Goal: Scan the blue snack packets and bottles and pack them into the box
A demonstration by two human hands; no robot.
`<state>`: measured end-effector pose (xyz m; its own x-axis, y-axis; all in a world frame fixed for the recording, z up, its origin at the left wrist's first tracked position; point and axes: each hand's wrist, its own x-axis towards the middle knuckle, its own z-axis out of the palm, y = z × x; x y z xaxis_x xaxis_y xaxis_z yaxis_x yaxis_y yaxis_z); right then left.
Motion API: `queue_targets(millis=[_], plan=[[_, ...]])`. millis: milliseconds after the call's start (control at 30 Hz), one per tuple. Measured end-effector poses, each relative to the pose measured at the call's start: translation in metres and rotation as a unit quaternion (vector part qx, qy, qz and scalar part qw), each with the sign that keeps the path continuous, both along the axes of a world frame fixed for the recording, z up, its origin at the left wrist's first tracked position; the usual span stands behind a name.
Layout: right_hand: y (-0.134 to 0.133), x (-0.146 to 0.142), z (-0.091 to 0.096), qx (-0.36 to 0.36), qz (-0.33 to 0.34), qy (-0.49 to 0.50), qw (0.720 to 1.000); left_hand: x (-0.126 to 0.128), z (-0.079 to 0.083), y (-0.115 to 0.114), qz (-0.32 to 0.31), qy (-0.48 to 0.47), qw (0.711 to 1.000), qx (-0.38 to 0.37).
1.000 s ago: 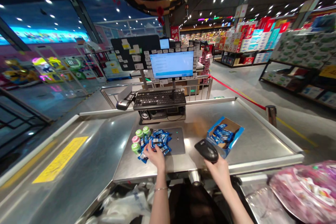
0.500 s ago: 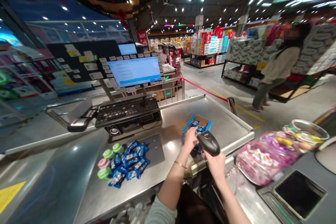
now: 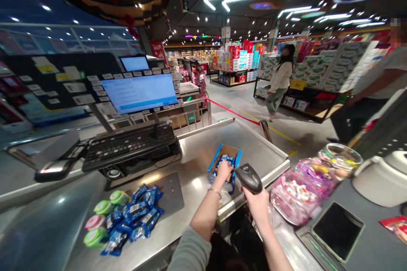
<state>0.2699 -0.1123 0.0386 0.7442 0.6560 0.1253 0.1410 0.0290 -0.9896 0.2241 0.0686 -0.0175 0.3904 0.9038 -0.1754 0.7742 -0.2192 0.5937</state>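
My left hand [image 3: 224, 170] is down at a cardboard box with blue trim [image 3: 224, 157], resting on the blue packets inside it. Its fingers are hidden, so any grip is unclear. My right hand [image 3: 258, 205] is shut around a black handheld barcode scanner [image 3: 249, 178], held just right of the box. Further left, a heap of blue packets [image 3: 135, 214] lies on and beside a dark scan pad [image 3: 170, 194]. Several round green and pink tins [image 3: 99, 224] sit next to the heap, on the steel checkout counter [image 3: 197, 182].
A keyboard [image 3: 129, 146] and monitor [image 3: 139, 93] stand behind the counter. To the right are a pink sweet bag [image 3: 294, 190] and glass jar [image 3: 340, 161]. A person [image 3: 281, 76] stands by the shelves, and another [image 3: 375, 84] stands at the right edge.
My left hand has gone from the packet heap over to the box. The view has swung right, bringing people into sight. The scanner stays in my right hand.
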Motion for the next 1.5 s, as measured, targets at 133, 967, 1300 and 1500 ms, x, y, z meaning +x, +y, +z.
queue_targets(millis=[133,967,1300,1500], plan=[[-0.003,0.000,0.003,0.008,0.003,-0.001,1.000,-0.001,-0.001,0.004,0.025,-0.031,0.999,0.021],[0.005,-0.065,-0.011,-0.129,0.184,-0.161,0.961,-0.154,0.010,-0.075,0.319,-0.596,0.735,-0.056],[0.004,-0.070,-0.009,-0.129,0.186,-0.187,0.956,-0.162,0.007,-0.077,0.324,-0.587,0.739,-0.064],[0.004,-0.071,-0.009,-0.121,0.178,-0.189,0.958,-0.162,0.007,-0.078,0.326,-0.572,0.750,-0.062]])
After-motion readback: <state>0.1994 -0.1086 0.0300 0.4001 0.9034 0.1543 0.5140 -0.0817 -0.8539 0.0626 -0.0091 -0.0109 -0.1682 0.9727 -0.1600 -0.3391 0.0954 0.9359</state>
